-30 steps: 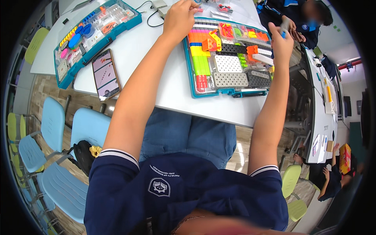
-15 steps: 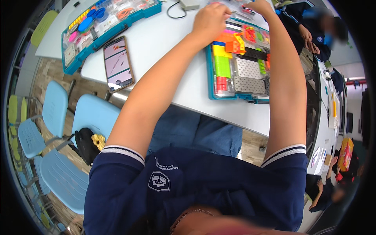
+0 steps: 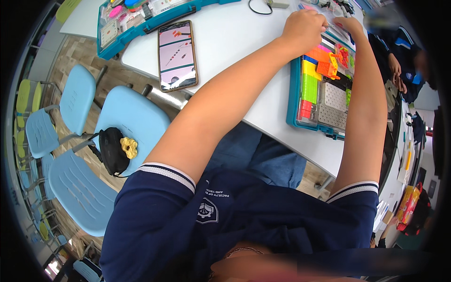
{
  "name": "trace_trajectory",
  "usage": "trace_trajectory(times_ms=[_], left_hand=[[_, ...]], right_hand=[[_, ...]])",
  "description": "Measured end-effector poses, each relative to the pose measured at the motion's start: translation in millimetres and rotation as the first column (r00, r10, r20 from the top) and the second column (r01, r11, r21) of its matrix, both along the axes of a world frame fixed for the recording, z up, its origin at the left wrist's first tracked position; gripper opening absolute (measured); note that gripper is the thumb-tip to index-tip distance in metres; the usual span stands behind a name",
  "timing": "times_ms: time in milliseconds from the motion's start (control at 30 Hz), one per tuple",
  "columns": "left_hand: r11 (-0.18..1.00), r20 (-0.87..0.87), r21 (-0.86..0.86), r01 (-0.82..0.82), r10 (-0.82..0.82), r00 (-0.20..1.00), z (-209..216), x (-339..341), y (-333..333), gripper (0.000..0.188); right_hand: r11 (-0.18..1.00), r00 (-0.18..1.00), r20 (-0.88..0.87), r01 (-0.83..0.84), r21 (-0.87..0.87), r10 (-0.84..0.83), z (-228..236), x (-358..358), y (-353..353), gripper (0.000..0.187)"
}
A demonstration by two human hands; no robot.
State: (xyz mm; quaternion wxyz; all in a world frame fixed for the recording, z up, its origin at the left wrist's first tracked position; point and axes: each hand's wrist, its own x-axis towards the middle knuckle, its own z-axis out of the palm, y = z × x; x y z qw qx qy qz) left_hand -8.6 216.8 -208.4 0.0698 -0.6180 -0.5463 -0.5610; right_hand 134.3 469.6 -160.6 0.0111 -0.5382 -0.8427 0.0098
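My left hand (image 3: 304, 32) is closed above the far side of a teal-edged case (image 3: 292, 105). A thin silvery rod (image 3: 330, 26) pokes out from its curled fingers toward the other hand. My right hand (image 3: 350, 26) reaches in beside it, fingers bent together; a small dark piece seems to be at their tips, too small to name. Under the hands, the case holds orange hinged blocks (image 3: 327, 69), lime green blocks (image 3: 308, 88), red blocks (image 3: 306, 109) and grey perforated plates (image 3: 332, 115). My right forearm covers the case's right side.
A phone (image 3: 178, 56) lies on the white table (image 3: 230, 56), its screen showing parts. Another teal case (image 3: 155, 21) with small parts sits far left. Blue chairs (image 3: 127, 113) stand at left, one bearing a black bag (image 3: 112, 150). Another person's hands (image 3: 397, 75) are at far right.
The view has shifted, so the table, phone and cases appear farther right and higher. Both hands have come closer together over the case's far end, and a thin rod now shows at my left fingers.
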Motion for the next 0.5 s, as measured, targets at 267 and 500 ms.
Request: trace_trajectory(times_ms=[267,500], left_hand=[[1.0,0.022,-0.03,0.005,-0.004,1.0,-0.6,0.6,0.8,0.01],[1.0,0.032,-0.014,0.001,0.0,0.999,-3.0,0.9,3.3,0.01]], right_hand=[[0.987,0.98,-0.119,0.16,-0.012,-0.16,10.4,6.0,-17.8,0.057],[0.988,0.993,-0.094,0.078,0.132,-0.066,45.4,0.7,-54.9,0.073]])
